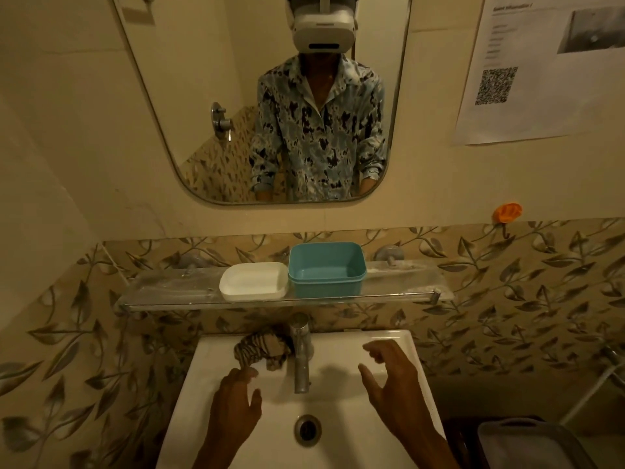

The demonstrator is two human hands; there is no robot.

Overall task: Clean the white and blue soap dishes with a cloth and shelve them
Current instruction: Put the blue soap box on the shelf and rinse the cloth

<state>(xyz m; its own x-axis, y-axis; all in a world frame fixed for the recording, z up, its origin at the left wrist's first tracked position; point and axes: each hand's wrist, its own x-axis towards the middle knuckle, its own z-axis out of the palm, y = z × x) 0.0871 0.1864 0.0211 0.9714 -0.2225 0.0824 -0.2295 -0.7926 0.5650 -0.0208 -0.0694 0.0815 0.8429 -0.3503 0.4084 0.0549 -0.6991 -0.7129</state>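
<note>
White soap dish (pixel 253 280) and blue soap dish (pixel 327 270) sit touching, side by side, on the glass shelf (pixel 169 294) above the sink (pixel 341 404). The striped cloth (pixel 260 348) lies bunched on the sink's back rim, left of the tap (pixel 302 353). The left hand (pixel 236 397) hovers just beside the cloth and the right hand (pixel 392 377) over the basin; each grip is loose, fingers apart, holding nothing.

Glass shelf (pixel 162 292) — white soap dish (pixel 253 280) touching blue soap dish (pixel 326 270).
</note>
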